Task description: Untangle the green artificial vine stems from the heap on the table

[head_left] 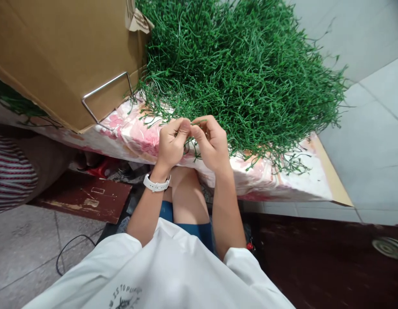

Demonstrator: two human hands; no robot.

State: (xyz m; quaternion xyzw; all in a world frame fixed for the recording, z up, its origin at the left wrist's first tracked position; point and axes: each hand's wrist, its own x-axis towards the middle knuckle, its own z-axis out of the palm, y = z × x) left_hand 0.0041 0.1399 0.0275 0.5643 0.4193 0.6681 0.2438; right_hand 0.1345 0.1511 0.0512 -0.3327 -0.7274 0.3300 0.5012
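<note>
Over the near edge of the surface, our left hand and right hand are pinching a partly hidden green sprig, fingers nearly closed; light pressure is best sparing the stem.

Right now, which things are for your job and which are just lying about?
In use: green stems; left hand and right hand, apparently pinching some.
Seemingly just lying about: cardboard box, wire frame, black cable.

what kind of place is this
Possibly a home or small workshop: flowered cloth on the table, heaped green plastic-looking sprigs, and a large cardboard box.
</note>
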